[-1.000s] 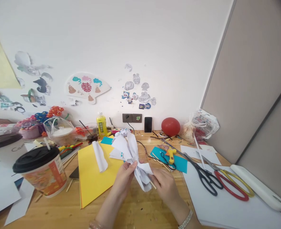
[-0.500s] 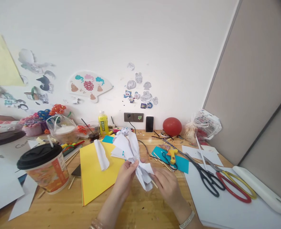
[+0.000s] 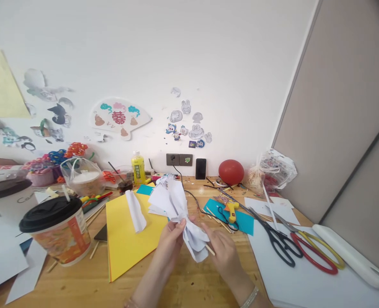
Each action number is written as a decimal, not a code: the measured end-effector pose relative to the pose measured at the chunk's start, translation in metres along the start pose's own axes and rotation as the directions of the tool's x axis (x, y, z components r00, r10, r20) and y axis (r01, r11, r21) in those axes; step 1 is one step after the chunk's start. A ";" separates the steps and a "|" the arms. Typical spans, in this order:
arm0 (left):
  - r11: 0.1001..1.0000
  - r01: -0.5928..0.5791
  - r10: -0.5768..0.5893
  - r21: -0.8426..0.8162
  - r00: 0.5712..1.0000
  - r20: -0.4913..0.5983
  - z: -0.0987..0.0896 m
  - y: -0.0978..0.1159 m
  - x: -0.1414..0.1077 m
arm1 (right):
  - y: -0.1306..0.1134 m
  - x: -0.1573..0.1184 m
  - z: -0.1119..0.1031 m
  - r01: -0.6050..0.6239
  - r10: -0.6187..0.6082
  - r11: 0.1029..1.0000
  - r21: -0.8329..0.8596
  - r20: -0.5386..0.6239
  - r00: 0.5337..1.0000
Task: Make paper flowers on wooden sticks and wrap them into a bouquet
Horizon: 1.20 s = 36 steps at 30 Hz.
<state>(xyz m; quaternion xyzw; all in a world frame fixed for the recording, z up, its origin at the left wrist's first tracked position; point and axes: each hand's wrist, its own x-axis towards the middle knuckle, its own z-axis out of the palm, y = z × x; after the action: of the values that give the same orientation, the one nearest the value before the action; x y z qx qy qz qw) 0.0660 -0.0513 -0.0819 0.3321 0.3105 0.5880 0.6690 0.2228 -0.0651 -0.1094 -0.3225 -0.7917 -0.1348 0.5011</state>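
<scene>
A bouquet wrapped in white paper (image 3: 176,196) stands over the table, gathered at a narrow waist, its lower paper flaring out. My left hand (image 3: 173,235) is closed around that waist, thumb on the front. My right hand (image 3: 223,246) is at the right edge of the lower flare, index finger against the paper and the other fingers curled; its thumb is hidden. A thin wooden stick (image 3: 210,250) pokes out below the paper beside my right fingers. What lies inside the wrap is mostly hidden.
Yellow paper (image 3: 125,244) lies left, with a lidded cup (image 3: 57,233) beyond it. Right of the bouquet are a yellow glue gun (image 3: 232,211) on blue paper (image 3: 245,222), black scissors (image 3: 282,246) and red-and-yellow scissors (image 3: 320,254). A red balloon (image 3: 231,172) and a phone (image 3: 201,169) are near the wall.
My right fingers have shifted along the lower paper edge, with the index finger straighter, and the flare has spread rounder. The left hand keeps its hold; the view has moved slightly.
</scene>
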 end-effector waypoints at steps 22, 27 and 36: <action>0.999 -0.043 0.045 -0.015 0.995 0.092 0.006 -0.004 -0.004 | 0.001 0.005 -0.007 -0.070 0.069 0.996 0.060 0.023 0.997; 1.000 -0.030 0.029 0.004 0.997 0.073 0.005 -0.001 -0.005 | 0.001 0.007 -0.009 0.006 -0.008 0.998 0.069 0.024 1.000; 1.000 -0.011 0.011 0.014 1.000 0.023 0.007 -0.003 -0.008 | -0.004 0.006 -0.010 0.003 -0.023 0.990 -0.141 -0.140 0.990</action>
<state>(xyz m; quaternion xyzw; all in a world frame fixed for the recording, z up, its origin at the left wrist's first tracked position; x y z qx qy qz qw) 0.0725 -0.0596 -0.0796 0.3453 0.3051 0.5854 0.6670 0.2258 -0.0711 -0.0992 -0.3414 -0.7447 -0.2158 0.5313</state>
